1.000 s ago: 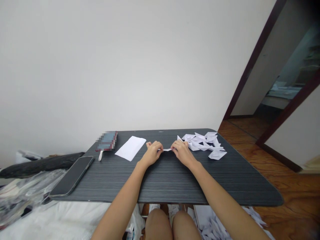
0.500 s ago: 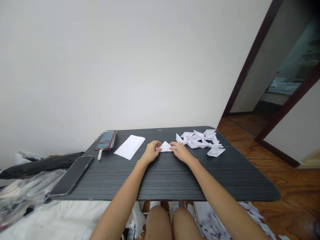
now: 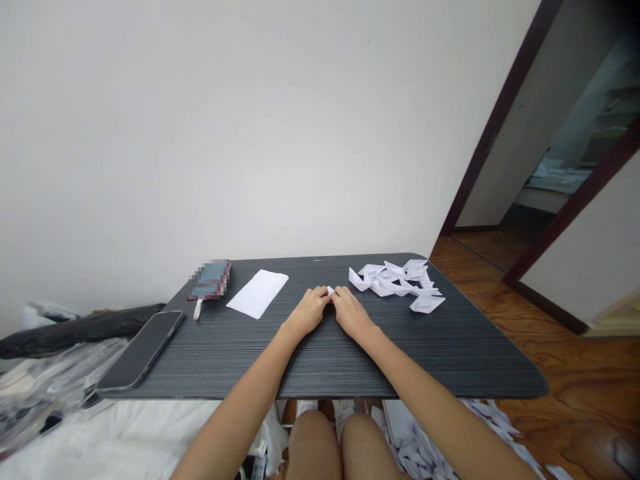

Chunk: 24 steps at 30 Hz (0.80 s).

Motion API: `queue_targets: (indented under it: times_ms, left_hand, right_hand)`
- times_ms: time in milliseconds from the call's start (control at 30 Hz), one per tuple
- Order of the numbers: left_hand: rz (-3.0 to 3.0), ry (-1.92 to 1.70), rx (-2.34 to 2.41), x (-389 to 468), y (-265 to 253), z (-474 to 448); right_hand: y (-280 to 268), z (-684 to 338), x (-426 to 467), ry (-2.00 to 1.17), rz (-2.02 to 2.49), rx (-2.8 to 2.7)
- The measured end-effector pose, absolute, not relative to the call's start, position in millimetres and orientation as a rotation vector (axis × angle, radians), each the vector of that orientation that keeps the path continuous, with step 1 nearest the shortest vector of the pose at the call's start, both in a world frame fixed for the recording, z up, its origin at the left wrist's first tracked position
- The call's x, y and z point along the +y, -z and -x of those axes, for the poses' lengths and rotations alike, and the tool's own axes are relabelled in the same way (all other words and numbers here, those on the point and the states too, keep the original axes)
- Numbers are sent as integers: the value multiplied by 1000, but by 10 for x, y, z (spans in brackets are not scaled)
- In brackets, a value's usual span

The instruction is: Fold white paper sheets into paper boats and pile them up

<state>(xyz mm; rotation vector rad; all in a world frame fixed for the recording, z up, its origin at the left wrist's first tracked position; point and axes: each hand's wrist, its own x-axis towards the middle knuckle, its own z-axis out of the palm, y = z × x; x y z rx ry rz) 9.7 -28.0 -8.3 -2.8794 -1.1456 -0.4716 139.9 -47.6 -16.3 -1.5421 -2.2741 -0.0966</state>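
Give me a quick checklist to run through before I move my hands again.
1. Grip: your left hand and right hand meet at the small folded paper. Ok.
2. Its creases: your fingers cover all but a tip. Cannot tell.
3. White paper: lies flat to the left, apart from your left hand. Ok.
4. Folded paper pieces: grouped on the right, the nearest one close to your right hand; whether they touch, cannot tell.
5. Smartphone: at the table's left edge, away from both hands. Ok.
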Motion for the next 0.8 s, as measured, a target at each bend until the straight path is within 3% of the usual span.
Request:
queue_targets:
  times_ms: [267, 600, 800]
  left_hand:
    - [2663, 406, -1337, -358, 91, 76]
    - [2616, 942, -1497, -265, 191, 192]
    - [2528, 1334, -2009, -134, 215, 196]
  right_hand:
    - [172, -1492, -654, 162, 1690, -2225]
    - [261, -1502, -442, 52, 1664, -1981]
    - [297, -1389, -357, -135, 1504, -2014]
